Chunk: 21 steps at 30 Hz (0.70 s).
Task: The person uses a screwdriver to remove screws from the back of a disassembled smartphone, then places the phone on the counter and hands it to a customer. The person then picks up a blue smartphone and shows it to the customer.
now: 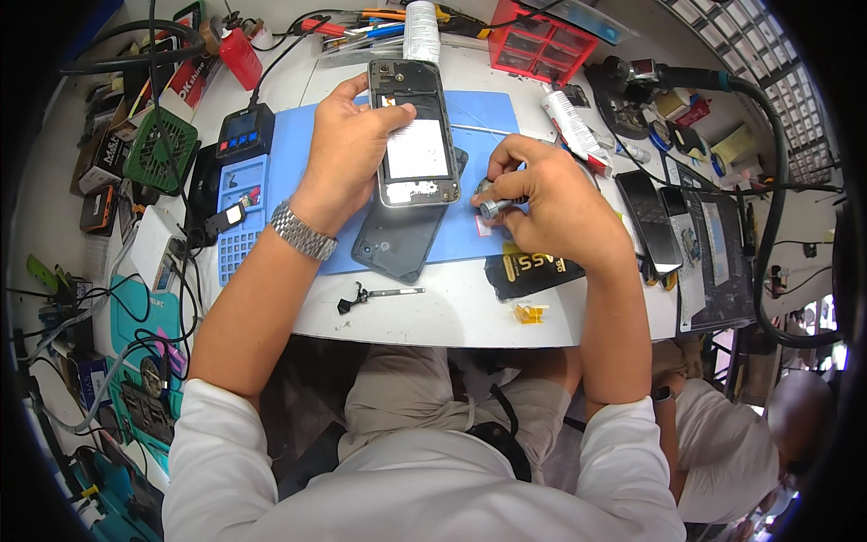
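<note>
My left hand (348, 135) is closed round an opened smartphone (417, 149), thumb across its inner side, and lifts it above the blue mat (497, 107). A white battery and dark inner parts show in the phone. Beneath it a dark phone back cover (397, 239) lies on the mat. My right hand (551, 194) is closed just right of the phone, fingers pinched round a small grey metal cylinder (490, 210); its other end is hidden by the fingers, so its kind is unclear. Something small and dark shows beside it.
A black packet (533, 271), an amber film piece (531, 313) and a small flex part (379, 294) lie near the front edge. Right are a white tube (571, 122) and phones (648, 221). A red drawer box (545, 41) stands behind; another person (722, 443) sits right.
</note>
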{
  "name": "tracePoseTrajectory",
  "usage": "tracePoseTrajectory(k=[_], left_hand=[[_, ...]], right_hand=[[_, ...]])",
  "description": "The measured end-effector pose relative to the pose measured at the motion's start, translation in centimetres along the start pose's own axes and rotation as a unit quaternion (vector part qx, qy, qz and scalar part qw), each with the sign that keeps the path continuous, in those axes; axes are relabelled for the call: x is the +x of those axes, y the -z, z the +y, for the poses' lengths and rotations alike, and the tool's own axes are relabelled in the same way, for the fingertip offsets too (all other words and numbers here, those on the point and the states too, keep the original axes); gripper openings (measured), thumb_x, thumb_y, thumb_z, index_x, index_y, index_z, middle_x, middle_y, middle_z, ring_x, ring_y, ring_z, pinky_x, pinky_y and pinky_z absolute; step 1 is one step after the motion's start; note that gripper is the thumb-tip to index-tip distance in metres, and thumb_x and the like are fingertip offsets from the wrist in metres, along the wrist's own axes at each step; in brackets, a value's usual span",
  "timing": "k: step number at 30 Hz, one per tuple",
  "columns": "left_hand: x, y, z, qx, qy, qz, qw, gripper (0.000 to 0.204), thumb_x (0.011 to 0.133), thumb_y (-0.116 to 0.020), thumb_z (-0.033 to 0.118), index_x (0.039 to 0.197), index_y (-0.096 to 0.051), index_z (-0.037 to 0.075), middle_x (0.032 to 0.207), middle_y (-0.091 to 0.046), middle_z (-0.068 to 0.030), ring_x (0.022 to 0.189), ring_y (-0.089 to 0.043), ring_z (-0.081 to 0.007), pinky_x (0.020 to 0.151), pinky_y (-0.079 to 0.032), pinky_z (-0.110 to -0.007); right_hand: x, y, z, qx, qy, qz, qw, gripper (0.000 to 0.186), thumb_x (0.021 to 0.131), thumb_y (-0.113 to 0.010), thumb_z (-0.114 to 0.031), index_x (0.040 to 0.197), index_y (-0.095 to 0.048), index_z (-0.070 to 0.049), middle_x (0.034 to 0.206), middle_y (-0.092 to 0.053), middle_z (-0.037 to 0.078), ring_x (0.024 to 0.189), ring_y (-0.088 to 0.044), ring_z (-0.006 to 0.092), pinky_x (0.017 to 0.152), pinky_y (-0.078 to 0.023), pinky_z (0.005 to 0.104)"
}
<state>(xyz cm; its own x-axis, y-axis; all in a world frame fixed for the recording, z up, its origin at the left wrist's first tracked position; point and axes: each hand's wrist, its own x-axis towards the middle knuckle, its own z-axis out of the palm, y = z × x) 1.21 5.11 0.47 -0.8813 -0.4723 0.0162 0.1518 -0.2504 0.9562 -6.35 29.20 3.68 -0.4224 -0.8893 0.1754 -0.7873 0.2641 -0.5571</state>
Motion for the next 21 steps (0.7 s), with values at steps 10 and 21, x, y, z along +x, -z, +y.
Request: tracePoseTrajectory(k=[10,21], left_hand=[[0.0,-0.2,0.0,-0.013,0.011,0.002,1.000,0.069,0.090,-0.073,-0.009,0.148,-0.036,-0.017,0.104,-0.076,-0.0191,0.083,-0.077,-0.0218,0.074,-0.065,-0.034],[0.0,-0.4,-0.3,-0.001,0.028,-0.019,0.999,0.070,0.089,-0.072,-0.009,0.148,-0.034,-0.018,0.104,-0.075,-0.0195,0.082,-0.077,-0.0216,0.073,-0.065,-0.035]], right_hand=[[0.4,-1.1,0.1,-0.038,0.049,0.045,0.997,0.026,0.069,-0.065,0.018,0.092,-0.072,0.007,0.096,-0.066,0.014,0.087,-0.071,0.0317,0.079,-0.060,0.0374],[2.1,-1.3,4.6,-0.051,-0.051,0.145,0.987,0.010,0.085,-0.074,0.002,0.094,-0.077,0.004,0.099,-0.072,0.017,0.090,-0.070,0.0378,0.082,-0.056,0.0453]])
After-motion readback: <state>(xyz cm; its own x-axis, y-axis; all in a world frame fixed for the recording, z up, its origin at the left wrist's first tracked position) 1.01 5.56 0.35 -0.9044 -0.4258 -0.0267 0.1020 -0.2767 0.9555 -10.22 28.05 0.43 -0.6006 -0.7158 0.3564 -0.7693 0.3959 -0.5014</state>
